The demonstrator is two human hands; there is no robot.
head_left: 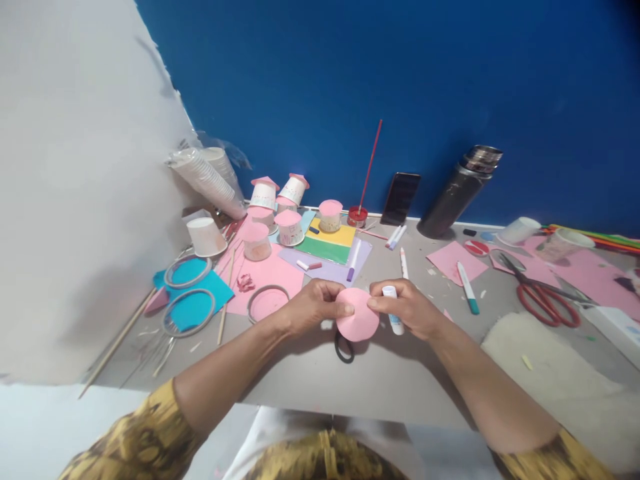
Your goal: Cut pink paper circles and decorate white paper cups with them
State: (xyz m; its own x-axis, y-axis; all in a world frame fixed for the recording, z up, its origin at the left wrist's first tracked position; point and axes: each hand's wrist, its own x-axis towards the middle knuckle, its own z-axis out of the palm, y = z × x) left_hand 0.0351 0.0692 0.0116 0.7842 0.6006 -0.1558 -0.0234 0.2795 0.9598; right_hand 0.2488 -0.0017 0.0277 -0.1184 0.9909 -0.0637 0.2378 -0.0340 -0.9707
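A round pink paper disc (358, 319), seemingly a shallow cone, is held over the table in front of me. My left hand (320, 305) pinches its left edge between thumb and fingers. The thumb of my right hand (407, 307) presses on the disc's upper right edge. That same hand also grips a white tube with pale blue print, which looks like a glue stick (395, 320), tilted across the palm. Just below the disc lies a dark ring (345, 350), partly hidden by it. Several paper cups with pink paper tops (290, 227) stand beyond my left hand.
Red-handled scissors (545, 303) and a teal-ended marker (467, 288) lie at right. A dark flask (457, 193) and a phone (401, 199) lean by the blue wall. Embroidery-like hoops (189, 310) rest on blue paper at left, near a sleeve of stacked cups (207, 177).
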